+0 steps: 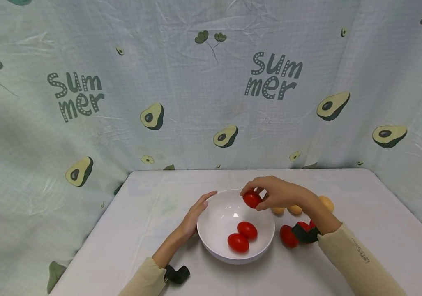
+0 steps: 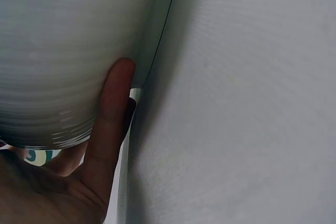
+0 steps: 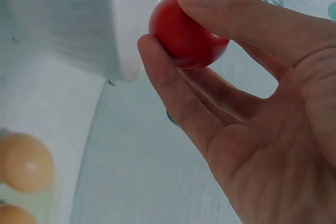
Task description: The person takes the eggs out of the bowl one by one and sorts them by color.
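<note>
My right hand [image 1: 282,192] pinches a glossy red tomato [image 3: 181,32] between thumb and fingertips, over the right part of the bowl's rim. Inside the white bowl [image 1: 211,213], two more red tomatoes lie side by side: one tomato [image 1: 238,243] nearer me, the other [image 1: 247,230] just behind it. On the bowl's left side, my left hand [image 1: 193,216] rests with extended fingers against the outer wall, fingertips up at the rim. The left wrist view shows a straight finger [image 2: 109,114] along the ribbed outside of the bowl [image 2: 58,51].
Right of the bowl, several red tomatoes [image 1: 287,236] lie on the white table [image 1: 151,189], partly hidden by my right wrist. Behind them sit several orange-tan round things [image 1: 326,203]. A printed curtain [image 1: 188,82] hangs behind the table.
</note>
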`<state>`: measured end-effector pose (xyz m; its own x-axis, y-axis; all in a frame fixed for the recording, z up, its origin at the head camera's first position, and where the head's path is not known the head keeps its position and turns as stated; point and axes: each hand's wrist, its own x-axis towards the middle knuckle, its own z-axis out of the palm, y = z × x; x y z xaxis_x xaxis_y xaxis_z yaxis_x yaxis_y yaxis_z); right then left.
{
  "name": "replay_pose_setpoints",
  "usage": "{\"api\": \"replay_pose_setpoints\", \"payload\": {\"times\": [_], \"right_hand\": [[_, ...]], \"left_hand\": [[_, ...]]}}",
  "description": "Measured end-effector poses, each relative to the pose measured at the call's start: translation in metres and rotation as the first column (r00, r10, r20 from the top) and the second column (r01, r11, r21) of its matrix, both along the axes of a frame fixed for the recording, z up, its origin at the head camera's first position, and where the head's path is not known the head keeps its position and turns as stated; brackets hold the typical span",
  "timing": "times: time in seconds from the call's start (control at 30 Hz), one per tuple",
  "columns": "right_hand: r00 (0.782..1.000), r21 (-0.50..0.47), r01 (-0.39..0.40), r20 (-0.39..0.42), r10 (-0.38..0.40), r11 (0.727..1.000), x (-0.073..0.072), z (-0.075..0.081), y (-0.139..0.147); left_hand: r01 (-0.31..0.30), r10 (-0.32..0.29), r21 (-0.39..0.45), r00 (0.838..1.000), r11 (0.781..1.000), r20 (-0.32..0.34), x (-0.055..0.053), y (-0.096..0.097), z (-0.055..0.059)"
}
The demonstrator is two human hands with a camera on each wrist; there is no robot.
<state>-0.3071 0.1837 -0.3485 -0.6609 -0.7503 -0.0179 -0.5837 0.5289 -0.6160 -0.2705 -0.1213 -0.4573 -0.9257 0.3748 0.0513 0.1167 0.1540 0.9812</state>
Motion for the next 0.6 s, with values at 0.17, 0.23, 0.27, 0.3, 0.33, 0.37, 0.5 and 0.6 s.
{"api": "replay_pose_setpoints", "payload": {"times": [0.17,0.23,0.27,0.3,0.33,0.37,0.5,0.6], "right_hand": [[0.988,-0.034,0.133,0.087,-0.13,0.99,0.012,-0.003,0.017],[0.978,-0.053,0.176,0.127,-0.168,0.983,0.015,-0.005,0.024],[0.976,-0.063,0.183,0.131,-0.174,0.981,0.016,-0.005,0.028],[0.974,-0.073,0.193,0.134,-0.182,0.979,0.018,-0.006,0.032],[0.975,-0.084,0.193,0.125,-0.182,0.978,0.019,-0.006,0.035],[0.979,-0.094,0.186,0.103,-0.176,0.978,0.02,-0.007,0.039],[0.989,-0.125,0.149,-0.002,-0.15,0.981,0.024,-0.01,0.052],[0.99,-0.139,0.135,-0.034,-0.141,0.981,0.027,-0.013,0.063]], "left_hand": [[0.0,0.0,-0.012,1.0,1.0,-0.016,0.0,0.0,-0.001],[-0.003,0.003,-0.014,1.0,1.0,-0.016,0.0,0.0,0.0],[-0.004,0.004,-0.014,1.0,1.0,-0.016,0.0,0.0,0.0],[-0.005,0.005,-0.014,1.0,1.0,-0.015,0.0,0.0,0.0],[-0.005,0.005,-0.012,1.0,1.0,-0.012,0.0,0.0,0.0],[-0.005,0.005,-0.012,1.0,1.0,-0.012,0.0,0.0,0.0],[-0.006,0.006,-0.011,1.0,1.0,-0.014,0.001,0.001,0.0],[-0.006,0.006,-0.009,1.0,1.0,-0.015,0.001,0.001,0.0]]}}
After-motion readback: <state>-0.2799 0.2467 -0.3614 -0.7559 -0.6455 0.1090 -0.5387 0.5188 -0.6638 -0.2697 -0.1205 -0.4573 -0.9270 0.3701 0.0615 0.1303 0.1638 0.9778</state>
